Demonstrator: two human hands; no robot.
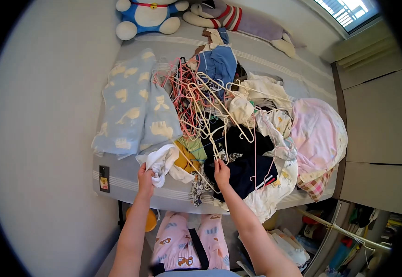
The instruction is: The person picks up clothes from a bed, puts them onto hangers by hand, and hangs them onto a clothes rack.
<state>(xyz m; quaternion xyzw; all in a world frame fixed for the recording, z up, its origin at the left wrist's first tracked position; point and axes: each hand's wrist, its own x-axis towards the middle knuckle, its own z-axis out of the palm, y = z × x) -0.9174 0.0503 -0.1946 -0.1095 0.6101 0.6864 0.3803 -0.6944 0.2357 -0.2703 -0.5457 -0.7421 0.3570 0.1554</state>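
Observation:
My left hand [145, 178] is closed around a bunched white garment [162, 162], part of which rests on the bed's near edge. My right hand [221, 174] pinches the near end of a white clothes hanger [215, 150], just above dark clothes [249, 168]. Beyond it lies a tangled heap of pink and red hangers [182, 104] and white hangers [204, 99]. A mustard-yellow cloth [184, 159] and a green cloth [194, 147] lie between my hands.
A light blue blanket [126, 104] covers the bed's left side; a phone [104, 178] lies below it. Blue denim [218, 62], pale clothes [261, 87] and a pink bundle [316, 134] surround the heap. Plush toys [150, 18] sit at the back. Cabinets [376, 124] stand right.

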